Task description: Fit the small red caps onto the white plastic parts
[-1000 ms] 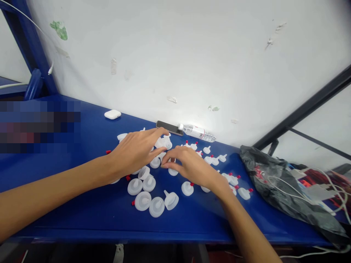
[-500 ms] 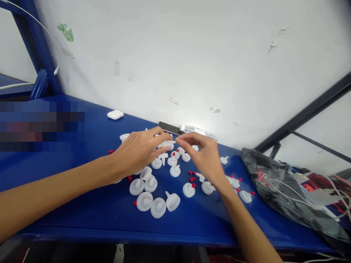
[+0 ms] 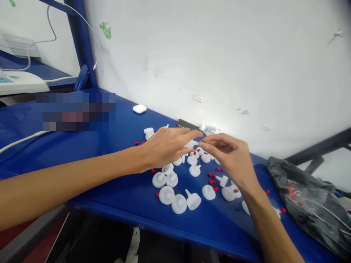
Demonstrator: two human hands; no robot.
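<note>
My left hand (image 3: 171, 146) is closed around a white plastic nozzle cap (image 3: 189, 144), its spout pointing right. At the spout's end, the thumb and forefinger of my right hand (image 3: 231, 151) are pinched together; whether a small piece is hidden between them I cannot tell. Several more white nozzle caps lie below and around my hands, such as an upturned one (image 3: 166, 195) and one on its side (image 3: 193, 201). Some carry a red tip, like this white cap (image 3: 208, 192). Loose small red tips (image 3: 211, 175) lie under my right hand.
Along the wall are a dark phone (image 3: 188, 124), a clear bottle (image 3: 214, 130) and a white earbud case (image 3: 139, 108). A dark plastic bag (image 3: 304, 197) with red pieces occupies the right end of the blue table (image 3: 109, 208). A blurred-out patch covers the table's left part.
The view has swung left, so everything sits further right in the picture. My hands stay together at the nozzle cap, with the right fingertips still at its spout.
</note>
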